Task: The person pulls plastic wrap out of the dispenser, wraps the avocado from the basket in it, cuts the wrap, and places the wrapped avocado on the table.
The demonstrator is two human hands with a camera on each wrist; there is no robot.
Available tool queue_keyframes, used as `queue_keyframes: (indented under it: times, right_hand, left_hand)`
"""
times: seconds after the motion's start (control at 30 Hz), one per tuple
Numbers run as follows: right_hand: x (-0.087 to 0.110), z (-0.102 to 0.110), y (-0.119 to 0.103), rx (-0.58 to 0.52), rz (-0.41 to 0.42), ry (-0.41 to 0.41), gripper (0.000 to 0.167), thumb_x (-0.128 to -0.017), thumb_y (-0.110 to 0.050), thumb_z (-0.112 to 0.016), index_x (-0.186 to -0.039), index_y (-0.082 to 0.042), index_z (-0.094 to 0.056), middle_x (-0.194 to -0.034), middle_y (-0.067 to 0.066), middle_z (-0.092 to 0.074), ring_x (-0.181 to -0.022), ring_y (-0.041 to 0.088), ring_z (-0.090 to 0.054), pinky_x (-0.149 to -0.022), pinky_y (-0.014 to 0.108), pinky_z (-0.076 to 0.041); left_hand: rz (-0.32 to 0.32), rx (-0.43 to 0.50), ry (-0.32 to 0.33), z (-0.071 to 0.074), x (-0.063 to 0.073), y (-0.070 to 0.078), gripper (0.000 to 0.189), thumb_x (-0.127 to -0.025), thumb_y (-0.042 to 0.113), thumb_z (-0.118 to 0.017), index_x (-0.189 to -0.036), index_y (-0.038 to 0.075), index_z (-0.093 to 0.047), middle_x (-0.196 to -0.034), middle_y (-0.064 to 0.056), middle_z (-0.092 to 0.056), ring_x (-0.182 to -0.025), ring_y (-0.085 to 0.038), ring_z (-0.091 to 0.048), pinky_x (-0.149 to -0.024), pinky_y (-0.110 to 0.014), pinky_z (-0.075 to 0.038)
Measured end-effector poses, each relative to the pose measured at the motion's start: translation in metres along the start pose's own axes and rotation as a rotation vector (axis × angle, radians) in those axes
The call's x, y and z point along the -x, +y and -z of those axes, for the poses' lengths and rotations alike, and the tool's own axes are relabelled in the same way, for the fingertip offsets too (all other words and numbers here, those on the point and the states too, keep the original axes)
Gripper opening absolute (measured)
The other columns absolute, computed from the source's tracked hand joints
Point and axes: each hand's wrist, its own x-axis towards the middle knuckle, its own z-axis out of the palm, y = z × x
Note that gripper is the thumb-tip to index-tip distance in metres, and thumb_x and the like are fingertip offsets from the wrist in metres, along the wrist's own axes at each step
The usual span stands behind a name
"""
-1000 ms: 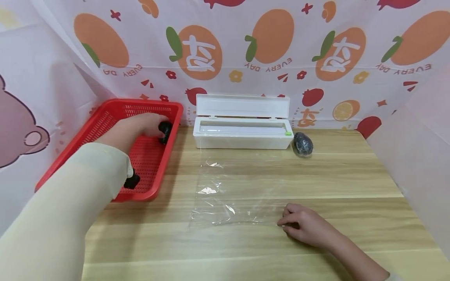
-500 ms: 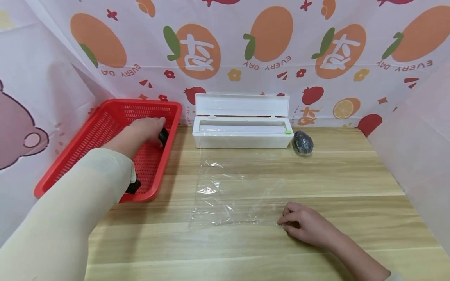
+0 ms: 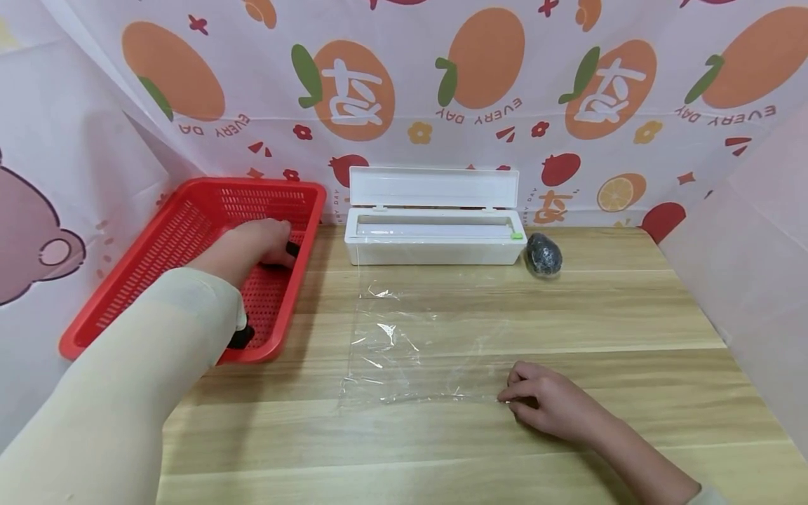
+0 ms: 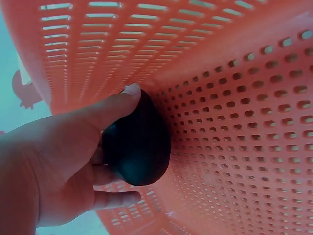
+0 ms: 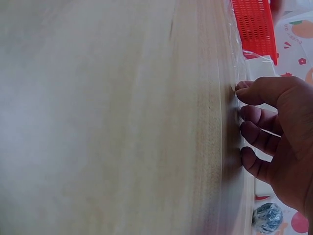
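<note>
Currently, the left grip (image 4: 68, 156) clasps a smooth black ovoid (image 4: 139, 142); the right grip (image 3: 548, 402) pinches crinkled clear film (image 3: 404, 351).

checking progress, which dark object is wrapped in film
The crinkly dark object beside the white box; the held one looks bare, another in the basket partly hidden.

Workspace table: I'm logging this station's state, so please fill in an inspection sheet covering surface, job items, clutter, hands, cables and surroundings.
Surface: wood-grain table, clear film spread across part of it.
Job items: open white box, film drawn from it; wrapped dark object by its right end; red basket holding a dark oval object and another dark item.
Clutter: nothing seen.
Hands: left hand grips the dark oval object inside the basket; right hand pinches the film's near right corner.
Cables: nothing seen.
Surroundings: fruit-print sheet behind the table.
</note>
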Motion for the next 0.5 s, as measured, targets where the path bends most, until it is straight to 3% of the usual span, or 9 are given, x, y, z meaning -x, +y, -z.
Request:
queue_keyframes:
  times: [0.07,0.17,0.3,0.5]
  right_hand:
    - [0.000,0.000,0.000,0.000,0.000,0.001,0.020,-0.083,-0.008,-0.075,-0.098,-0.022,-0.078,-0.091,-0.017,-0.051,-0.078,-0.004,-0.049,-0.067,0.012,-0.046]
    - [0.001,0.000,-0.001,0.005,-0.007,0.000,0.020,-0.084,-0.007,-0.075,-0.099,-0.020,-0.078,-0.091,-0.017,-0.053,-0.077,-0.003,-0.049,-0.066,0.012,-0.046]
    - [0.001,0.001,-0.002,0.018,-0.042,0.000,0.022,-0.084,-0.008,-0.075,-0.103,-0.019,-0.077,-0.090,-0.017,-0.056,-0.076,-0.005,-0.049,-0.065,0.014,-0.046]
    - [0.001,0.001,-0.001,0.034,-0.029,0.037,0.020,-0.082,-0.007,-0.077,-0.097,-0.021,-0.076,-0.091,-0.017,-0.062,-0.080,-0.005,-0.056,-0.068,0.016,-0.050]
  left_hand:
    - [-0.005,0.018,-0.007,-0.001,0.001,-0.002,0.076,-0.078,0.041,-0.081,-0.134,0.000,-0.048,-0.112,-0.024,-0.059,-0.100,-0.037,-0.055,-0.091,-0.059,-0.048]
    - [0.006,0.017,-0.009,-0.001,0.003,-0.004,0.076,-0.079,0.043,-0.079,-0.136,0.003,-0.050,-0.113,-0.023,-0.060,-0.100,-0.037,-0.055,-0.090,-0.058,-0.049]
    - [0.040,-0.021,0.053,0.004,0.007,-0.004,0.062,-0.073,0.047,-0.082,-0.116,0.005,-0.064,-0.095,-0.017,-0.062,-0.085,-0.031,-0.059,-0.077,-0.048,-0.054]
    - [0.057,-0.016,0.143,0.017,0.016,-0.004,0.053,-0.074,0.047,-0.081,-0.099,0.004,-0.063,-0.088,-0.016,-0.062,-0.077,-0.028,-0.061,-0.069,-0.041,-0.054]
